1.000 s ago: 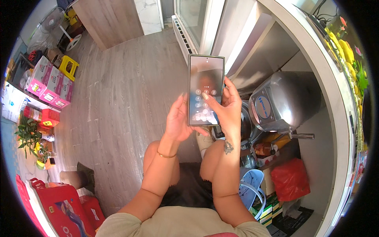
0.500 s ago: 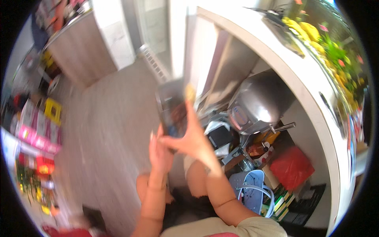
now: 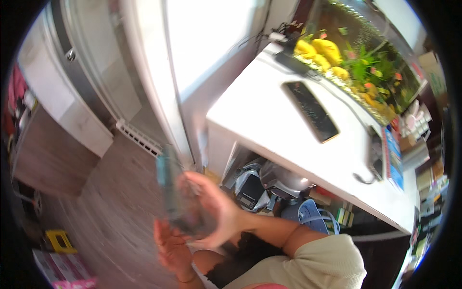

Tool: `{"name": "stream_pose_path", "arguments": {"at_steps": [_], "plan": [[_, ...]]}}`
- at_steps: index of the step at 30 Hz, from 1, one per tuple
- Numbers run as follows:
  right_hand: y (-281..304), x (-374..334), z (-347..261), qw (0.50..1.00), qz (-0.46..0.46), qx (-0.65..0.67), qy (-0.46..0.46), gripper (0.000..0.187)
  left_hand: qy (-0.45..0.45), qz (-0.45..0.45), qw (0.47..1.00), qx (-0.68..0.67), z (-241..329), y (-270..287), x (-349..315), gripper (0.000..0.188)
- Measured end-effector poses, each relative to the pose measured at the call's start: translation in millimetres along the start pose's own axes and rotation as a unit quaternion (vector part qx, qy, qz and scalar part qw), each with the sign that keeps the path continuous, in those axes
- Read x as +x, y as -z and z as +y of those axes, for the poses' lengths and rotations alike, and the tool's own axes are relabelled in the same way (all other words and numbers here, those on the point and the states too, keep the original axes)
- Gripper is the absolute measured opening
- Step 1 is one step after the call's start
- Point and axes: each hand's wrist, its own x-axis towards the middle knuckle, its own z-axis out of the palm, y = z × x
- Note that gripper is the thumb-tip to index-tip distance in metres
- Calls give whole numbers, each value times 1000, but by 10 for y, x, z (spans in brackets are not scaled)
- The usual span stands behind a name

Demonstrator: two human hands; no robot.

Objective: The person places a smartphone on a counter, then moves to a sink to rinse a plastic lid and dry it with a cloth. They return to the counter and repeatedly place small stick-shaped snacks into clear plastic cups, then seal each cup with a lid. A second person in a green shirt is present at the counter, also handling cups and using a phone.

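My right hand (image 3: 216,209) is closed round a dark, see-through, roughly rectangular thing (image 3: 175,197), whose upper end has a teal tint. Motion blur hides its kind. Just under its lower end, my left hand (image 3: 171,248) has its palm turned up and fingers apart; I cannot tell whether they touch it. A black phone (image 3: 313,111) lies on the white cabinet top (image 3: 260,111) to the right of my hands.
An aquarium (image 3: 361,62) with yellow ornaments stands at the cabinet's back. Below the top are a metal appliance (image 3: 284,179), a black square device (image 3: 250,191) and a blue basket (image 3: 310,212). A yellow stool (image 3: 61,242) and pink-white boxes (image 3: 62,269) stand left.
My view has swung right and up, bringing the cabinet top and phone into sight. Both hands and the dark thing appear lower and farther left; my left fingers have opened below it.
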Motion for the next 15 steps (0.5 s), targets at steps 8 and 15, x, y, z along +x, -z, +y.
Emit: {"name": "stream_pose_path", "arguments": {"at_steps": [8,15], "plan": [[1046,-172,-2393,828,332,-408,-196,100,507,-90,851,98,344,-217,-444,71],[2033,-549,-2309,598,378,-611,-355,87,631,139,729,226,358,495,-450,69]]}}
